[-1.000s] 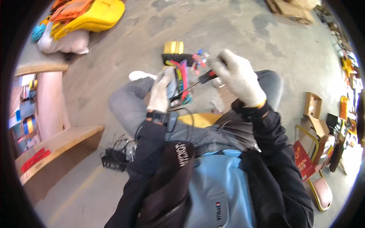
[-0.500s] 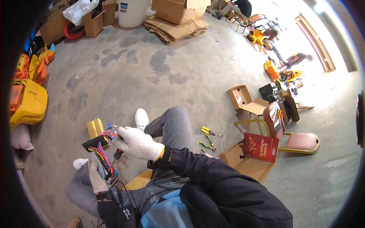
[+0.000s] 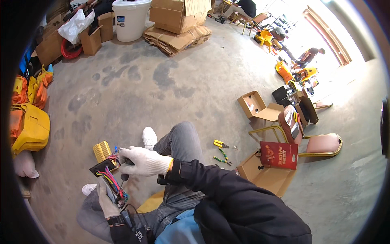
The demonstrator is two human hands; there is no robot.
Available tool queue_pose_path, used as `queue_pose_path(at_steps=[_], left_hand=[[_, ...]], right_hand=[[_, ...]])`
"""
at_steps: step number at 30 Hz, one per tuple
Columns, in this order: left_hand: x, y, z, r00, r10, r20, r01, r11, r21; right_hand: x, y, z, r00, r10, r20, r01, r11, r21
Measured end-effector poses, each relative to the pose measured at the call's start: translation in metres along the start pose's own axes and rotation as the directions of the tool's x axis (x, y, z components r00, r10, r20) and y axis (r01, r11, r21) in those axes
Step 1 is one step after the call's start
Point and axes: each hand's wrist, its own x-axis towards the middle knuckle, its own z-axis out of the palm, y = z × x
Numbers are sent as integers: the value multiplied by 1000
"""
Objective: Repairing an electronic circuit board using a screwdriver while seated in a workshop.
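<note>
My left hand [image 3: 107, 203], in a white knit glove, is closed around a grey flat-sided electronic unit [image 3: 106, 188] above my left thigh. Bundles of coloured wires [image 3: 109, 175] run from it to a black end plate [image 3: 101, 166]. My gloved right hand [image 3: 142, 161] is closed on a screwdriver [image 3: 125, 177] with a dark handle. Its thin shaft points down at the unit's wire side; whether the tip touches a screw is too small to tell. Beyond the plate, a gold finned metal case [image 3: 102, 151] lies on the floor.
Yellow-handled wire strippers [image 3: 221, 144] and green-handled pliers [image 3: 223, 157] lie right of my knee. Farther right are an open cardboard box [image 3: 266, 175] with a red package [image 3: 279, 155] and a chair [image 3: 323, 145]. Yellow plastic shells [image 3: 34, 126] stand left. Cartons [image 3: 174, 38] and a white bucket [image 3: 131, 20] are behind.
The whole view has shifted slightly. My right fingers have curled in closer round the screwdriver, whose shaft now stands more clearly in sight against the wires. My left hand keeps hold of the unit.
</note>
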Motion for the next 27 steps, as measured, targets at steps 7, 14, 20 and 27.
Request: queue_pose_path(at_steps=[7,14,20,27], left_hand=[[-2,3,-1,999,-14,49,13,1000,21],[-12,4,-12,998,-50,-27,51,999,9],[-26,19,7,952,-268,-149,281,957,68],[-29,35,17,1000,17,21,-17,1000,19]], right_hand=[[7,6,2,996,88,-24,-90,986,-143],[12,9,8,998,-57,-26,55,996,-67],[-2,-13,-24,979,192,67,-192,981,-6],[0,-3,-12,990,132,46,-126,985,-118]])
